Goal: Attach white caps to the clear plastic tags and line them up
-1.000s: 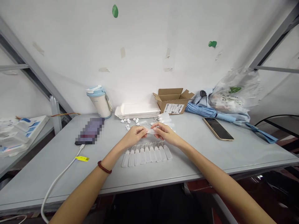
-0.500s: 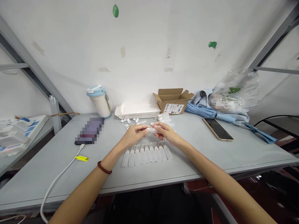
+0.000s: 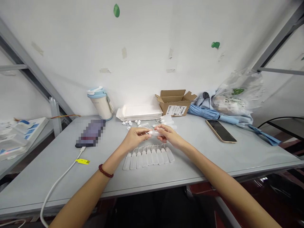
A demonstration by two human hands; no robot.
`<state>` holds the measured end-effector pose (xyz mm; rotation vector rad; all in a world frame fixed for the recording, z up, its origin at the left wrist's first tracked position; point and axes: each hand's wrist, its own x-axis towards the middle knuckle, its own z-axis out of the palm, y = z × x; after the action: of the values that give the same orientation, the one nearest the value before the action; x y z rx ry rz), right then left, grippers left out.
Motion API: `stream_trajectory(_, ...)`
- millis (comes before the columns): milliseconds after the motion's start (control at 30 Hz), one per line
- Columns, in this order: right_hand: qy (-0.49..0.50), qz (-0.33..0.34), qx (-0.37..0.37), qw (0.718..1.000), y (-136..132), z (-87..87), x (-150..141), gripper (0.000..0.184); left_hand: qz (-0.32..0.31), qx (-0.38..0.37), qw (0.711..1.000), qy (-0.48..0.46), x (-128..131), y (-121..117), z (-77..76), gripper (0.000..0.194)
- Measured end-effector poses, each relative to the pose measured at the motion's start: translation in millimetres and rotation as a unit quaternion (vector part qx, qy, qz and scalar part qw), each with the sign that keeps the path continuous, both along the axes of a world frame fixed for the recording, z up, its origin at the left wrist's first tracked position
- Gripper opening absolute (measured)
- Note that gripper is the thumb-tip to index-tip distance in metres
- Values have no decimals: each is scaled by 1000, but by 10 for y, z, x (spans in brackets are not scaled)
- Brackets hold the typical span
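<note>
Between my two hands, above the middle of the table, a small translucent plastic squeeze bottle [image 3: 155,133] lies sideways. My right hand [image 3: 171,136] has its fingers closed round the bottle's body. The thumb and forefinger of my left hand [image 3: 135,138] pinch the narrow white end, and the fingertips partly cover it. Below them, a row of several squeeze bottles [image 3: 148,157] with thin bent tubes lies on the table. Several small white caps [image 3: 129,123] are scattered just behind my left hand. More loose bottles [image 3: 167,119] lie behind my right hand, partly hidden by it.
At the back stand a blue-lidded cup [image 3: 101,103], a stack of white packets [image 3: 141,110] and an open cardboard box [image 3: 175,106]. A phone [image 3: 91,133] with a white cable lies left, another phone [image 3: 220,130] right. A folded blue umbrella [image 3: 206,112] lies by a plastic bag [image 3: 237,95].
The bottle's narrow end has tipped slightly down and left, and my left fingers have shifted a little on it. My right hand keeps its hold. The view has moved very slightly.
</note>
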<state>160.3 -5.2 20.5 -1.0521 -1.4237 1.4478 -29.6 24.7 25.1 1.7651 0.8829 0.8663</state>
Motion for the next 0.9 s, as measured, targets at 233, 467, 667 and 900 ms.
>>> stream_trajectory(233,-3,1,8,1000,-10,10,-5,30,-8,-11,998,64,16,-24,46,40)
stream_trajectory(467,-10,-2,0,1000,-12,5,-6,30,-15,25,998,58,12,-34,45,30)
stream_trajectory(667,8,-1,-19,1000,-3,-6,3,30,7,53,998,34,14,-43,9,23)
stream_trajectory(900,-95,-50,84,991,8,-18,-17,35,-2,-4,1000,26,4,-14,38,29)
